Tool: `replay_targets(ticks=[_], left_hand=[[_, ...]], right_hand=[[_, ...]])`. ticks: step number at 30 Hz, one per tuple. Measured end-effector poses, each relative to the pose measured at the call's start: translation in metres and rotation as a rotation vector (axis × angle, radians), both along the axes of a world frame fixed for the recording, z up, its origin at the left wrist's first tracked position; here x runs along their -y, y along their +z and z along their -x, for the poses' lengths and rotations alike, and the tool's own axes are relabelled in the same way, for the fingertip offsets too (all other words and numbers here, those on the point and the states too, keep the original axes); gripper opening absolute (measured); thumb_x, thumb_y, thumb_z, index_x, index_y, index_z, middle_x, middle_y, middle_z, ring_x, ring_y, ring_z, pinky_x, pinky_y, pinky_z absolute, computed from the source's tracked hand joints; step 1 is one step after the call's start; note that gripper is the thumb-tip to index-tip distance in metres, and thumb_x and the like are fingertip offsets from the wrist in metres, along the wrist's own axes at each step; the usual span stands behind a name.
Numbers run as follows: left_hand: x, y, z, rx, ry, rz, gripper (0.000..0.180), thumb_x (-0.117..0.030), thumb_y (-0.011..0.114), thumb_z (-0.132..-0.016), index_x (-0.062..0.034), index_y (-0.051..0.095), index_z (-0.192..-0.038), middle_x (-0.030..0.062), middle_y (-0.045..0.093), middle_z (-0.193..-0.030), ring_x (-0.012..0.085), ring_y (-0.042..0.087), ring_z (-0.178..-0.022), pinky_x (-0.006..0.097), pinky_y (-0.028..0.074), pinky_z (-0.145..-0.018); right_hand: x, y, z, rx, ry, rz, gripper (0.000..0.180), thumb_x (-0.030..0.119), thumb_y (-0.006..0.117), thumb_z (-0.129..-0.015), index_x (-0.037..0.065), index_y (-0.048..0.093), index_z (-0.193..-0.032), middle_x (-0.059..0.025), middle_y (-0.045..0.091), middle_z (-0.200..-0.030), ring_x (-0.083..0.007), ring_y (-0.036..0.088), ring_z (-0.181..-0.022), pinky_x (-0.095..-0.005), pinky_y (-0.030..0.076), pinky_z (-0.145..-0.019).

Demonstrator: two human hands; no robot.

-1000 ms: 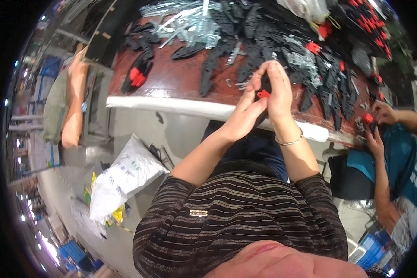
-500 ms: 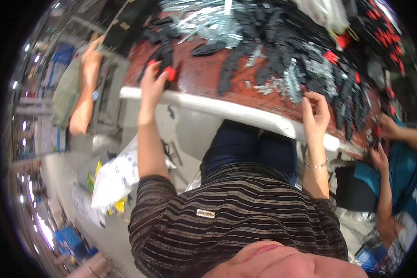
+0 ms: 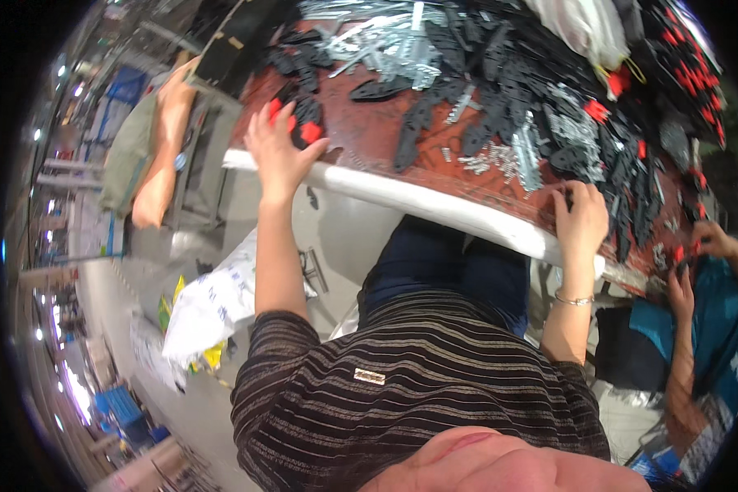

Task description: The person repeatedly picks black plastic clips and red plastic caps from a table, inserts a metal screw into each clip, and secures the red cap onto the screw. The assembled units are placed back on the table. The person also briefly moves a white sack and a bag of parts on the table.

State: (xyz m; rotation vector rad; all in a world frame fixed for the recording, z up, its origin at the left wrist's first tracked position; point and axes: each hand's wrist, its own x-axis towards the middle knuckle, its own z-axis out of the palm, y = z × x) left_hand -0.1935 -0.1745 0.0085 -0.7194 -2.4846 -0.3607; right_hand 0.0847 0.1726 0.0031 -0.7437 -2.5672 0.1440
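My left hand (image 3: 280, 157) is at the table's front left edge, its fingers spread beside a black part with red pieces (image 3: 310, 131); it holds nothing. Farther right, my right hand (image 3: 582, 220) bends over the front edge with its fingers curled together. Whatever may be between those fingertips is too small or hidden to make out. Close to them are a pile of small silver metal pieces (image 3: 500, 162), clear-looking silver strips (image 3: 528, 156) and long black plastic parts (image 3: 621, 176).
A red tabletop (image 3: 353, 139) has a white rounded front edge (image 3: 418, 201). Silver strips (image 3: 385, 45) and black parts (image 3: 500, 57) heap at the back. A co-worker's hands (image 3: 713, 239) handle red and black pieces at right. Another person's arm (image 3: 168, 139) is at left. A white sack (image 3: 213, 312) lies on the floor.
My left hand has let go of the black and red part and spread its fingers. My right hand has turned over and moved slightly right, its fingers now curling down toward the table.
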Motion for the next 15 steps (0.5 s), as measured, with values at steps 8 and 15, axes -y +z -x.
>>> replay_targets(ticks=[8,15], left_hand=[[0.018,-0.014,0.038,0.277,0.06,0.12,0.081,-0.059,0.073,-0.063,-0.0238,0.05,-0.132,0.018,0.027,-0.148,0.0425,0.019,-0.136,0.06,0.015,-0.108],[0.011,-0.016,0.05,0.272,0.254,0.149,0.077,-0.063,0.065,-0.071,-0.0215,0.049,-0.133,0.0171,0.026,-0.148,0.0417,0.021,-0.135,0.063,0.015,-0.105]], right_hand=[[-0.004,0.002,0.003,0.023,0.058,-0.012,0.012,0.015,0.068,-0.075,0.007,0.062,-0.081,-0.0082,0.056,-0.086,-0.0279,0.053,-0.085,-0.0381,0.044,-0.074],[-0.003,0.001,0.006,-0.024,0.031,-0.013,0.008,0.01,0.066,-0.076,0.007,0.061,-0.08,-0.0073,0.057,-0.088,-0.0277,0.053,-0.086,-0.0368,0.044,-0.076]])
